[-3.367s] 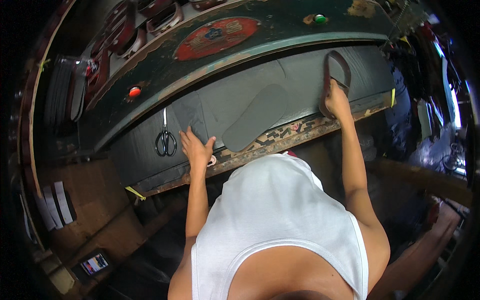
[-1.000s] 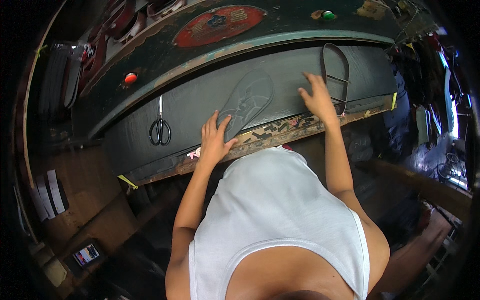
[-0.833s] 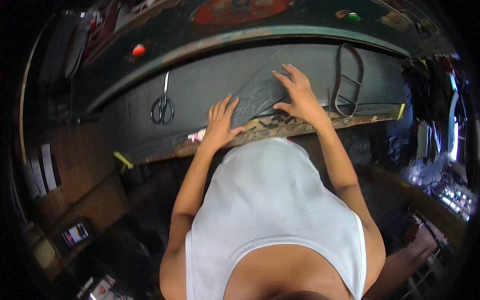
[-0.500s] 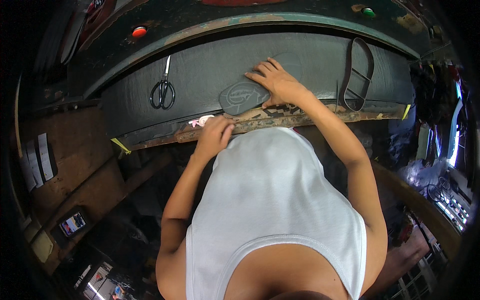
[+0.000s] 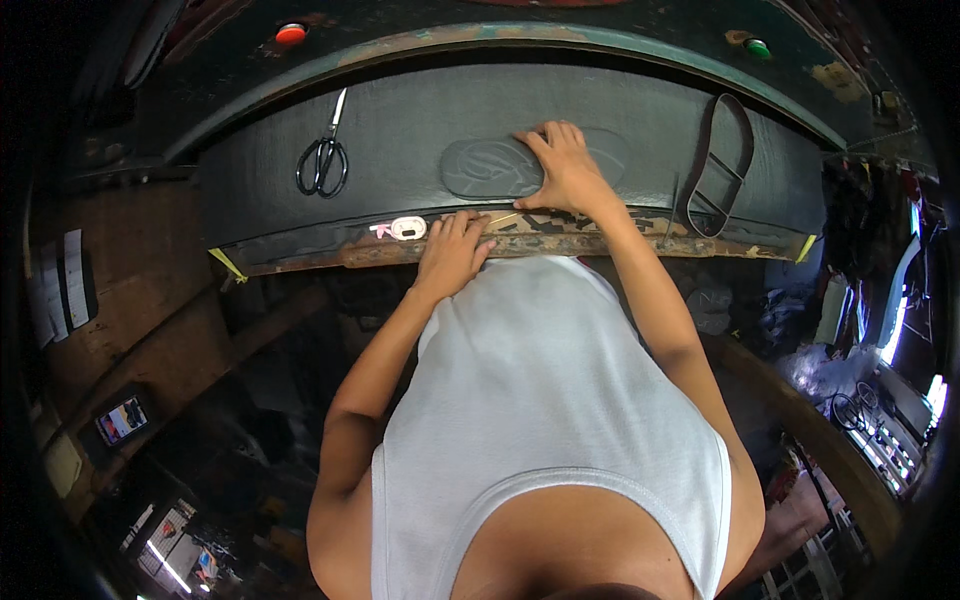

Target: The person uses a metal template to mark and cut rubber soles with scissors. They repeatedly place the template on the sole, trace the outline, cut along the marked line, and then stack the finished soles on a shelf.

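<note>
A dark grey sole-shaped piece with pale line markings lies lengthwise on the black bench sheet. My right hand spans it, thumb at its near edge and fingers bent over its far side, covering part of it. My left hand rests palm down on the worn front ledge, fingers stretched out. Just left of those fingertips sits a small white and pink oval object. A thin yellow strip shows beside them; its kind is unclear.
Black-handled scissors lie on the left of the sheet. On the right is a sole-shaped cutting die with crossbars. A dark green machine body rises behind, bearing a red button and a green button. Yellow ties mark the front corners.
The sole-shaped piece has turned from slanted to lying along the bench, with my right hand moving with it. My left hand has shifted right and its fingers have straightened on the ledge.
</note>
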Available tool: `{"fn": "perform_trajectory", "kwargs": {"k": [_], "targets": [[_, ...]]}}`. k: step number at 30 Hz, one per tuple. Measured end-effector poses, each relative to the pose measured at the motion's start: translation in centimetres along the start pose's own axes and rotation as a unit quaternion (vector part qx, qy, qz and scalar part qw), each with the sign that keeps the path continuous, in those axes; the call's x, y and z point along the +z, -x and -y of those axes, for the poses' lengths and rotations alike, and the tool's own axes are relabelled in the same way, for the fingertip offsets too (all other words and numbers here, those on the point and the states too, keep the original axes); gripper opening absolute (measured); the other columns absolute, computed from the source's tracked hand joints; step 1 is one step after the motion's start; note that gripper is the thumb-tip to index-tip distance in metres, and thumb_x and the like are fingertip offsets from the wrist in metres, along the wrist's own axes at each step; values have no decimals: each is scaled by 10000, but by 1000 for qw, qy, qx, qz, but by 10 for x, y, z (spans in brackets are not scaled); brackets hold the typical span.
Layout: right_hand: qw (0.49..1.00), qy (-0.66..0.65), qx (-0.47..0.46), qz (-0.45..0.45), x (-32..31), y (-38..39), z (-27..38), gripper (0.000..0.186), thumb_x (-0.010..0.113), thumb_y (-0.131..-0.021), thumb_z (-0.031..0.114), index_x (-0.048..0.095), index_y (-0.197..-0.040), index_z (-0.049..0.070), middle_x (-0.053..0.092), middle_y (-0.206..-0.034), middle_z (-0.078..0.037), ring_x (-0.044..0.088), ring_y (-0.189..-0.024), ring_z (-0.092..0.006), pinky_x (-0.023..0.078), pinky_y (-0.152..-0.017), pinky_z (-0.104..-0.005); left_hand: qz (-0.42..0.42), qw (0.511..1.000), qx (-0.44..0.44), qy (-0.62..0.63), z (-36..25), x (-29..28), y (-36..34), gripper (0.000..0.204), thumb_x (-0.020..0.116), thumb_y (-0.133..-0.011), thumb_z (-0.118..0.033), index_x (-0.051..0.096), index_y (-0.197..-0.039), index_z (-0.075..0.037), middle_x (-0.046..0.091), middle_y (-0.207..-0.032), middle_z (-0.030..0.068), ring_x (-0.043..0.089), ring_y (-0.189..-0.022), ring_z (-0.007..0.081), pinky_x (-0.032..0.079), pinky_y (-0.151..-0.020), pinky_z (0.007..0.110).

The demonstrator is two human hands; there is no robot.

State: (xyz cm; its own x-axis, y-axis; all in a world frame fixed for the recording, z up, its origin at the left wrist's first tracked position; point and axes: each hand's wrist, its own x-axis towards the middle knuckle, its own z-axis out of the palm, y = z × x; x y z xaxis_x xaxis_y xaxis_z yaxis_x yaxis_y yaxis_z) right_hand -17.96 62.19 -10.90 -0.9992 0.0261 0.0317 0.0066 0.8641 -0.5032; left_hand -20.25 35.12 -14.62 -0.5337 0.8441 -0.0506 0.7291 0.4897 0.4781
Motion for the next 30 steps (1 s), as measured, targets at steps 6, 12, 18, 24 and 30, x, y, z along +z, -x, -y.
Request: {"fn": "perform_trajectory", "kwargs": {"k": [6, 12, 18, 24, 30], "targets": [[1000, 11, -11, -20, 0, 2, 1, 1007, 958, -518, 365, 555, -1409, 127, 519, -1313, -175, 433, -1318, -396, 346, -1150, -499, 20, 1000, -1, -24, -4, 8, -3, 343, 625, -979, -321, 644, -1183, -45, 582, -1085, 131, 550, -1067, 309, 406, -918, 438], [1000, -3, 1, -1, 1, 3, -1, 1012, 950, -528, 385, 543, -1425, 153, 508, -1353, -182, 399, -1359, -426, 265, -1218, -522, -6, 996, -82, -43, -7, 17, -5, 314, 628, -976, -316, 626, -1048, -11, 560, -1092, 179, 544, -1048, 346, 424, -901, 460], [997, 27, -39, 55, -5, 1, -9, 1050, 948, -543, 456, 523, -1460, 169, 497, -1377, -186, 377, -1394, -415, 258, -1230, -548, -9, 999, -37, 24, 4, -9, 8, 184, 677, -940, -190, 611, -993, -27, 599, -996, 136, 579, -1006, 348, 445, -909, 448], [992, -64, -109, 0, -25, 10, 17, 1017, 874, -640, 540, 496, -1482, 115, 471, -1442, -194, 419, -1371, -400, 258, -1224, -544, -115, 967, -87, 211, -16, -78, 5, 96, 728, -891, -53, 649, -896, 1, 667, -831, 133, 658, -751, 281, 497, -665, 375], [982, -139, -130, 14, -25, 14, 49, 287, 673, -938, 334, 750, -999, 64, 727, -861, -86, 661, -931, -261, 435, -980, -418, -116, 927, -127, 334, -27, -106, -26, 102, 740, -911, -64, 671, -903, 11, 671, -781, 73, 611, -658, 110, 479, -594, 253]]}}
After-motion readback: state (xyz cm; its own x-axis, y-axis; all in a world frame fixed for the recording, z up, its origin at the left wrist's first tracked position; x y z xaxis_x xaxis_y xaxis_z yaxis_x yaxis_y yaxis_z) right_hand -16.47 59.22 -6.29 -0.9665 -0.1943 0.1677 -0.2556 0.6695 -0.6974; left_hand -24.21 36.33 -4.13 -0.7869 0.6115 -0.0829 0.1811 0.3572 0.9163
